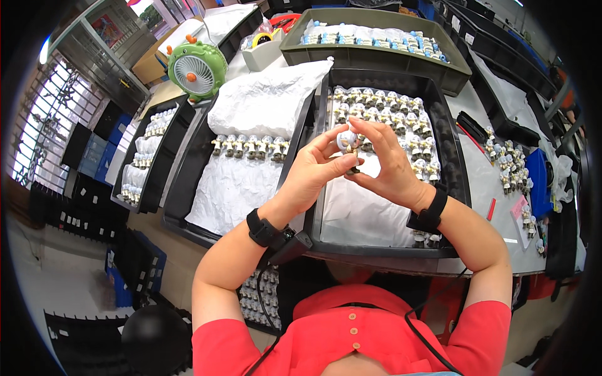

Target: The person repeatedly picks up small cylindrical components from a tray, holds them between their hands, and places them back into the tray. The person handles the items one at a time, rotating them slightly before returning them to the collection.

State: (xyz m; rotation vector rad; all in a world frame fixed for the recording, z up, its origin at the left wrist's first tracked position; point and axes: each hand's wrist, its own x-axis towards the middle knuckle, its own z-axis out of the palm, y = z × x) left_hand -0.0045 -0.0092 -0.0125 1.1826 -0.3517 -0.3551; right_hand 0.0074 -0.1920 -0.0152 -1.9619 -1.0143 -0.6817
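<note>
The left hand (pixel 308 173) pinches a small white figurine (pixel 347 140) from below, thumb and forefinger closed on it. The right hand (pixel 389 164) cups it from the other side, fingertips pressed to its head. Best to keep it steady above the black tray (pixel 449 160), whose rows of figurines (pixel 389 116) stand just beyond.

— What can't be made out in the middle of the frame?
— The small figurine (pixel 347 140) is mostly covered by the left hand (pixel 311 172) and right hand (pixel 387 164) — its lower half is hidden.
— And lower down?
— The tray (pixel 260 301) under the table is half hidden by the left forearm; its pieces are too small to tell.
</note>
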